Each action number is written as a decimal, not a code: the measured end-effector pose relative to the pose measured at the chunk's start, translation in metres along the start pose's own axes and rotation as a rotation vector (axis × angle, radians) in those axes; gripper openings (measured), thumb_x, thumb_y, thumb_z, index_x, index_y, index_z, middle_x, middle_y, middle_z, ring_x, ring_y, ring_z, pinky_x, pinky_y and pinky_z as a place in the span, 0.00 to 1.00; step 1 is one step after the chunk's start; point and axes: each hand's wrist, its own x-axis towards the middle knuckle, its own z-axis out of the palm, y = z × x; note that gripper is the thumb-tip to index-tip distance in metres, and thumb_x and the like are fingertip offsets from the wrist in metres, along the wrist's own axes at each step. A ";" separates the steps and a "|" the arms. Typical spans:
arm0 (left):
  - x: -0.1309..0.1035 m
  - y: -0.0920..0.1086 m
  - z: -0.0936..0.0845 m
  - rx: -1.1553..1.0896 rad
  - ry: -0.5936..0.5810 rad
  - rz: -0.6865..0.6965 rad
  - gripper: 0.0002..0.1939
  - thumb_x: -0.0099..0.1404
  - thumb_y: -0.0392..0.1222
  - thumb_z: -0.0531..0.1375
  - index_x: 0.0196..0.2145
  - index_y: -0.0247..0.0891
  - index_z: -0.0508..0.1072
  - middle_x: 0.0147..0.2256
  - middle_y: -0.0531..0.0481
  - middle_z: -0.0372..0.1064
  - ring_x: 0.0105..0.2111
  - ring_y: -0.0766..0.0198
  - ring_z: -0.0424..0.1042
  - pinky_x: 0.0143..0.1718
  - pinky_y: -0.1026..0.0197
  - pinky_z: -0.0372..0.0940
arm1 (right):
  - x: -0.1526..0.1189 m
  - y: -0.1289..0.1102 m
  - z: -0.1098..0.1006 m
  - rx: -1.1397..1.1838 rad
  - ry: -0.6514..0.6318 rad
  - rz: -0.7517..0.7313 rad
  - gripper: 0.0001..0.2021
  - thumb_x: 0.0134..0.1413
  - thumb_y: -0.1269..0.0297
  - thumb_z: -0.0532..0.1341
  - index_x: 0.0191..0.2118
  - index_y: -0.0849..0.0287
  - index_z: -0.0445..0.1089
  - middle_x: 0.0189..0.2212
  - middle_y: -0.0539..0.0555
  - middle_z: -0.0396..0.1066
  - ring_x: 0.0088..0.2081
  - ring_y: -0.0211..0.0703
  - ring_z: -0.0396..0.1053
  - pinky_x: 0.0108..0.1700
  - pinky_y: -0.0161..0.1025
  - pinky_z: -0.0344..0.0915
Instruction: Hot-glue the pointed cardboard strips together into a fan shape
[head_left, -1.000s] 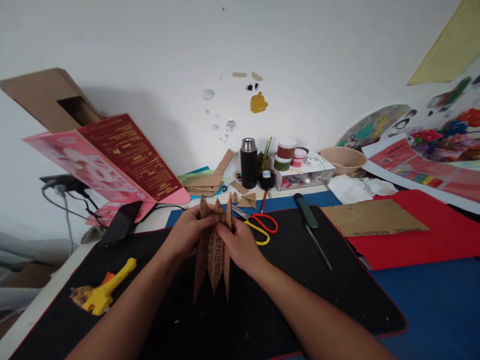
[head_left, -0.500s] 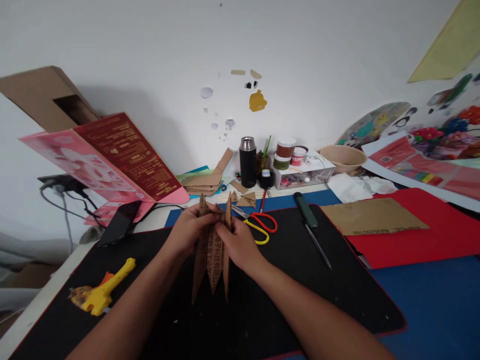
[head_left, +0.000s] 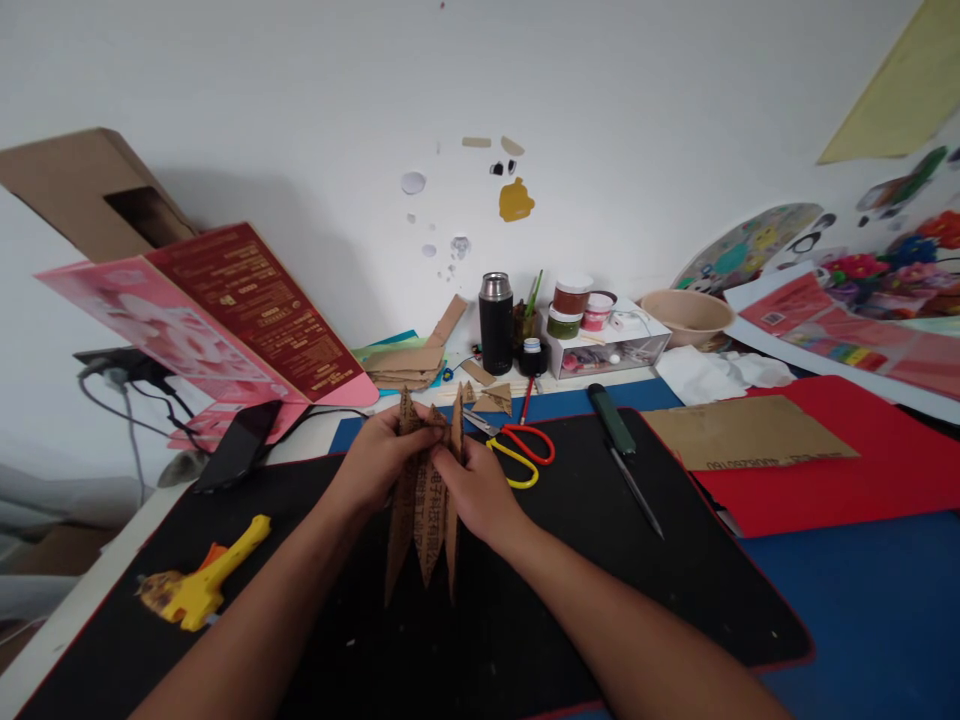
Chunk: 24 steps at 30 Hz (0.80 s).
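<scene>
Pointed brown cardboard strips, printed with dark characters, stand upright side by side between my two hands above the black mat. My left hand grips them from the left, its thumb across their upper part. From the right, my right hand pinches the same strips, thumb close to the left thumb. Both sets of fingertips are partly hidden behind the cardboard. Scissors with red and yellow handles lie just beyond my right hand.
A yellow glue gun and a phone lie left. Right are a green cutter, a pen and cardboard on red sheets. Behind stand a black bottle and paint jars.
</scene>
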 end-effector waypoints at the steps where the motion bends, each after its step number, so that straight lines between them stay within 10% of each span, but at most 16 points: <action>1: 0.000 0.000 -0.001 0.004 -0.019 0.000 0.16 0.49 0.43 0.74 0.33 0.38 0.74 0.28 0.55 0.75 0.28 0.64 0.72 0.33 0.62 0.66 | 0.000 0.000 0.000 -0.004 0.001 -0.001 0.14 0.61 0.57 0.59 0.42 0.61 0.76 0.38 0.54 0.79 0.42 0.50 0.74 0.43 0.41 0.67; 15: 0.006 0.006 0.006 -0.081 -0.002 -0.047 0.16 0.45 0.37 0.74 0.29 0.38 0.72 0.26 0.54 0.75 0.26 0.62 0.74 0.32 0.61 0.67 | -0.001 0.001 0.000 -0.040 0.005 0.013 0.12 0.59 0.58 0.60 0.39 0.59 0.76 0.35 0.53 0.78 0.39 0.50 0.73 0.40 0.40 0.66; 24: -0.013 0.008 -0.010 -0.024 -0.093 -0.016 0.34 0.61 0.63 0.66 0.59 0.43 0.71 0.53 0.41 0.75 0.50 0.47 0.75 0.47 0.54 0.69 | 0.012 -0.015 -0.015 0.425 0.177 0.126 0.15 0.53 0.55 0.66 0.42 0.60 0.77 0.37 0.55 0.81 0.44 0.54 0.77 0.48 0.45 0.70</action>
